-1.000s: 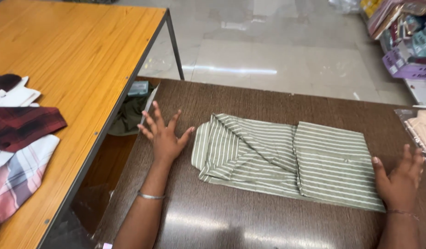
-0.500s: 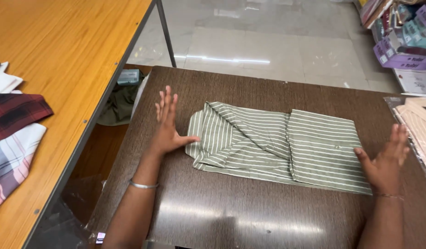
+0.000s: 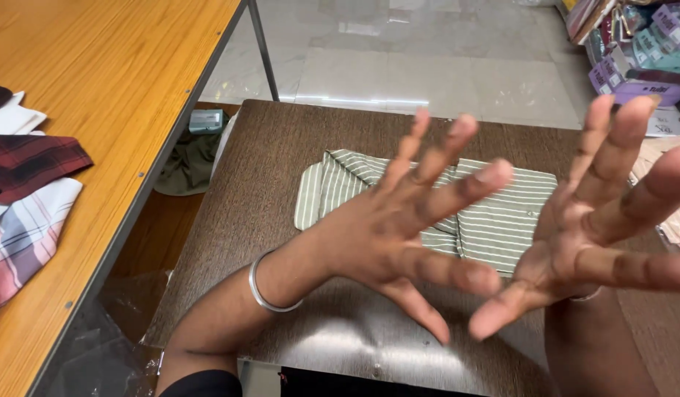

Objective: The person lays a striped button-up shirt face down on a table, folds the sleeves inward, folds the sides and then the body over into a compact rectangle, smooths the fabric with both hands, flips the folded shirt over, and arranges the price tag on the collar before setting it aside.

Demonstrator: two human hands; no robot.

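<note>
My left hand point(image 3: 384, 239) and right hand point(image 3: 597, 220) hover spread, empty, above the folded striped shirt point(image 3: 494, 213) on the brown table point(image 3: 273, 162); plaid cloths point(image 3: 23, 198) at nine o'clock.

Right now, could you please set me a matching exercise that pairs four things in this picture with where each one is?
Things:
1. striped green shirt
2. red plaid cloth
3. silver bangle
4. dark green cloth

Places:
A. on the left wrist
B. folded on the dark brown table
C. down on the floor between the two tables
D. on the orange wooden table

Pairs: 1-B, 2-D, 3-A, 4-C
</note>
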